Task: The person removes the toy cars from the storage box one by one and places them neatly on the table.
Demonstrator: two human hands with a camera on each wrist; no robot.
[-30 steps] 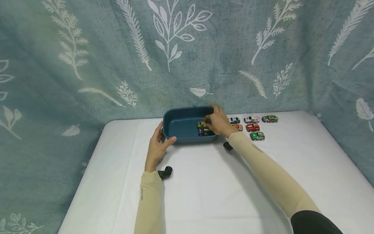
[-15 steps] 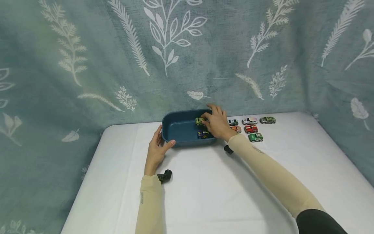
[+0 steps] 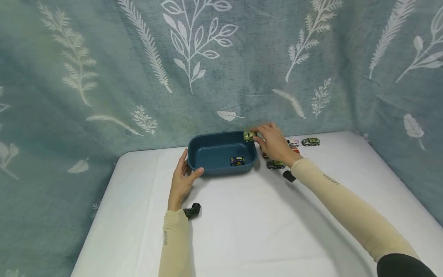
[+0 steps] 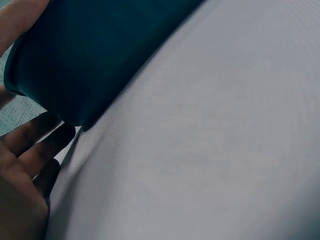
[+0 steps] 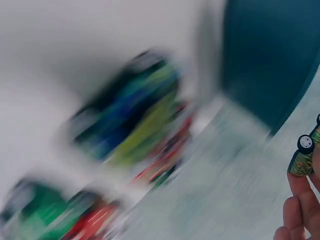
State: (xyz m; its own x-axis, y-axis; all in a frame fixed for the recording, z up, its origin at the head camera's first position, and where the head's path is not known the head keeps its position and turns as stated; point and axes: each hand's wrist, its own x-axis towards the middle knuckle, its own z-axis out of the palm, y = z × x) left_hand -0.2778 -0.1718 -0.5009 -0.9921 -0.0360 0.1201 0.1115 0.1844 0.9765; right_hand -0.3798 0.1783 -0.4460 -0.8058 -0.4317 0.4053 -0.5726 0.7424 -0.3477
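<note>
A dark blue plastic bin (image 3: 221,171) stands at the back of the table. My left hand (image 3: 181,184) holds its left end, thumb at the front rim and fingers along the end wall; the left wrist view shows the fingers (image 4: 37,137) close to the bin's lower corner. My right hand (image 3: 275,144) pinches a green camouflage toy car (image 3: 249,136) above the bin's back right corner. In the right wrist view this toy car (image 5: 302,160) shows a wheel and patterned side. A dark purple toy car (image 3: 237,161) lies on the bin floor.
Right of the bin, a dark toy car with green (image 3: 275,164) sits under my right wrist. Behind it stand a white toy car (image 3: 292,142), a partly hidden red one (image 3: 295,150) and another camouflage car (image 3: 310,142). A leaf-patterned curtain (image 3: 207,96) hangs behind the white-covered table (image 3: 235,223).
My right hand has lifted the green camouflage car off the bin floor and carried it right to the rim. The left hand stays at the bin. The dark car beside the bin has come into view.
</note>
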